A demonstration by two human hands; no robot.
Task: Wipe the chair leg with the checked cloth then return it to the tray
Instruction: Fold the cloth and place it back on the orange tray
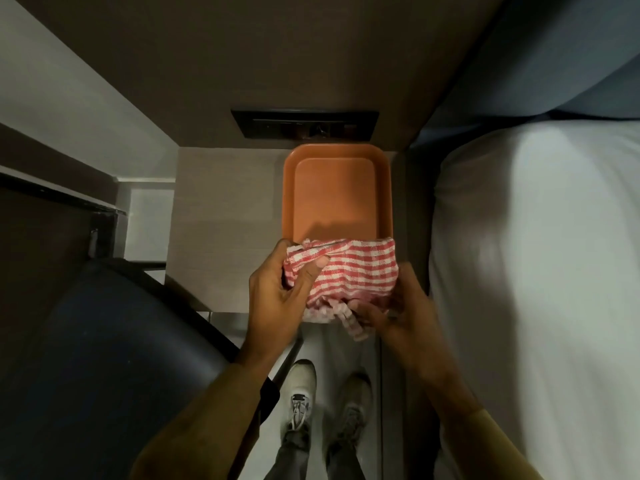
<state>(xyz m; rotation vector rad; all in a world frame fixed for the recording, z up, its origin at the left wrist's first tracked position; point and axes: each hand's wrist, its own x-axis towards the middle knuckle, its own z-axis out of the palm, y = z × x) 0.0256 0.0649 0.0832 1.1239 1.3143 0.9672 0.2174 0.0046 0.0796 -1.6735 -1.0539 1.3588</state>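
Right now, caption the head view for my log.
Both hands hold the checked cloth above the orange tray.

Checked cloth: woven cotton-looking weave, coarse and matt, red and white, bunched up soft with a frilly rumpled edge at the bottom. Tray: orange plastic, smooth, only a faint sheen, no texture visible. Chair at lower left: dark, smooth, slightly glossy seat, could be plastic or vinyl, hard to tell. Bedsheet on the right: plain white fabric, matt, softly creased. Shoes: pale, looks like mesh or canvas, dull finish. Wall panel up top: brown, flat, matt.
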